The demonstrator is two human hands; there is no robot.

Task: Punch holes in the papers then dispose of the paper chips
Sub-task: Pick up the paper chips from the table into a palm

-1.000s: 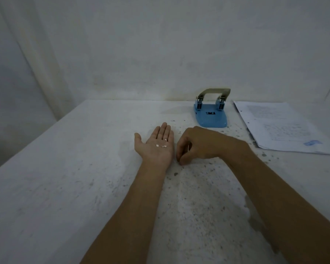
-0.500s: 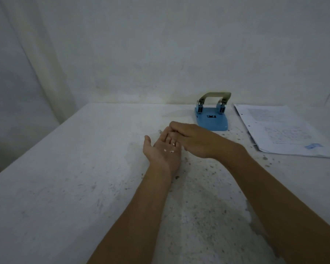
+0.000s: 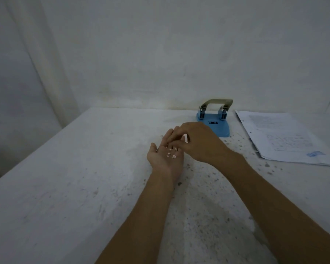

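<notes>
left hand (image 3: 165, 157): palm up, open and flat, a tray so paper chips (image 3: 171, 154) stay put | right hand (image 3: 196, 141): above it, fingertips pinched over the palm, seemingly dropping a chip, though none visible in the pinch | hole punch (image 3: 214, 121): beyond, idle | papers (image 3: 280, 138): far right, holes along edge, set clear.

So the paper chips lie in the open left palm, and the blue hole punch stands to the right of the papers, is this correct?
Not quite. In the head view the paper chips do lie in the open left palm, but the blue hole punch stands left of the papers, not right.
</notes>
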